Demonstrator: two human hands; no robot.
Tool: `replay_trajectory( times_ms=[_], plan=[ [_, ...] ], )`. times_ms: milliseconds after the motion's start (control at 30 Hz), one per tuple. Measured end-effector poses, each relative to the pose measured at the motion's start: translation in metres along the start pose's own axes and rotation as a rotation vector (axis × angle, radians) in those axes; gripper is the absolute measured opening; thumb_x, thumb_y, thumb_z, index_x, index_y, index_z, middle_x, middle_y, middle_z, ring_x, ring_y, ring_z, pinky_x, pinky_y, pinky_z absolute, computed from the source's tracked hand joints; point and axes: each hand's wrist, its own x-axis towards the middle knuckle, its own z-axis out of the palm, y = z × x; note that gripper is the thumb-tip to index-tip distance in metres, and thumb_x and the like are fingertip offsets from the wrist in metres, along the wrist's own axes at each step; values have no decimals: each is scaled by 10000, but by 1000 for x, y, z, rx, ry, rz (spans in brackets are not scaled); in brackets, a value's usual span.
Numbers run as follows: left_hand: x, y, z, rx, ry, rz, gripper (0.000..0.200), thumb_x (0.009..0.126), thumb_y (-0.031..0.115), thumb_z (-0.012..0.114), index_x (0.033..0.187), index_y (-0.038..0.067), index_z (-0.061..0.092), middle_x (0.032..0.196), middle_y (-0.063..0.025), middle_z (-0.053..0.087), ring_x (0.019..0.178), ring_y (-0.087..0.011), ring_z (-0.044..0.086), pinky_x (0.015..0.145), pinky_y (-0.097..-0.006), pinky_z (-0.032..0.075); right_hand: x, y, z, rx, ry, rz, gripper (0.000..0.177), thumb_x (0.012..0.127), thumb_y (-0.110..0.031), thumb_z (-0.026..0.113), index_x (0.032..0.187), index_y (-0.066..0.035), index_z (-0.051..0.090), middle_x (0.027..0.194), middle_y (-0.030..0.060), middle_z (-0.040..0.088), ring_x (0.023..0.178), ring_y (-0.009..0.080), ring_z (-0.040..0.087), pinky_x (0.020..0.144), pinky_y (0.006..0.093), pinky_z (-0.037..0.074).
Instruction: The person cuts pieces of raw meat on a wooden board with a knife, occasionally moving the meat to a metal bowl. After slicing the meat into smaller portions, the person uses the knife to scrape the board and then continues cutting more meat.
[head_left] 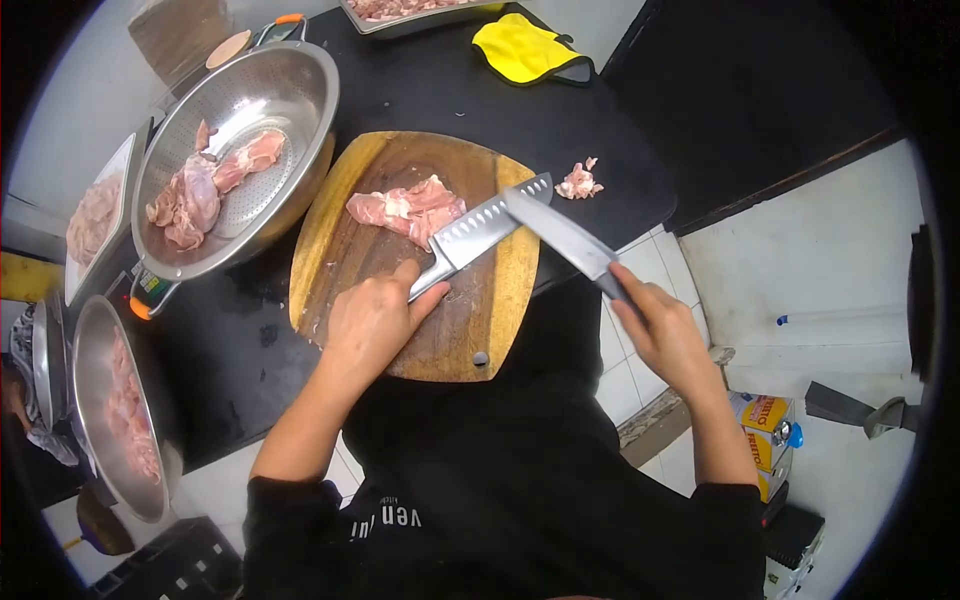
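Observation:
My left hand point(372, 318) is wrapped round the handle of a wide knife point(482, 232) with a dimpled blade, held over the wooden cutting board point(400, 345). In my right hand point(662, 330) is the dark handle of a second knife point(565, 235). Its blade points up and left and crosses the first blade near its tip; whether they touch is hard to tell. A piece of raw meat point(405, 208) lies on the board, just beyond my left hand. Small meat scraps point(580, 180) sit on the black table right of the board.
Left of the board stands a perforated steel colander point(312, 90) with raw meat. A steel bowl point(88, 340) and a white tray point(128, 165), both with meat, are further left. At the back are another meat tray point(400, 25) and a yellow cloth point(520, 48).

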Motion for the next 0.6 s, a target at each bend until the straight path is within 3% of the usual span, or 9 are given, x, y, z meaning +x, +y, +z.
replay_trajectory(
  times_ms=[100,233,333,467,500,567,600],
  plan=[
    [-1,-1,1,14,10,0,405,971,462,665,893,69,607,754,-188,719,719,-401,716,598,-508,556,3,-16,-25,-30,-38,148,414,1018,-185,646,1423,-107,612,840,226,692,730,396,692,672,467,554],
    [0,-1,0,14,16,3,392,967,458,671,915,72,623,755,-192,720,701,-404,715,591,-507,558,18,-7,33,-93,-10,50,366,1036,-207,609,1394,-129,608,771,224,689,671,407,689,600,530,541],
    [0,-2,6,49,16,25,389,969,464,664,932,78,642,774,-193,725,701,-395,717,592,-506,562,87,-38,78,177,-98,-20,396,1072,-220,527,1445,-90,548,778,288,656,745,469,668,666,530,508],
    [-2,-1,4,43,58,32,398,968,471,663,933,76,632,773,-190,724,688,-386,718,579,-496,563,97,-48,51,273,-175,27,396,1089,-252,507,1459,-122,560,720,294,606,691,452,655,657,500,497],
    [-3,0,5,28,79,26,400,969,472,661,930,75,627,770,-189,724,681,-384,718,573,-492,563,81,-61,17,251,-274,175,393,1095,-240,495,1471,-146,560,694,275,594,636,430,650,639,465,499],
    [-3,0,1,22,41,2,398,973,470,657,934,75,626,768,-191,723,678,-383,720,571,-488,566,39,-44,0,224,-145,197,378,1083,-221,514,1445,-127,565,799,277,688,765,454,708,676,530,541],
    [-3,1,0,17,-9,1,396,976,468,653,938,75,625,765,-193,721,676,-383,721,569,-484,568,23,-36,-7,137,-131,196,398,1070,-180,539,1459,-98,540,807,259,705,738,453,706,655,520,546]
  ],
)
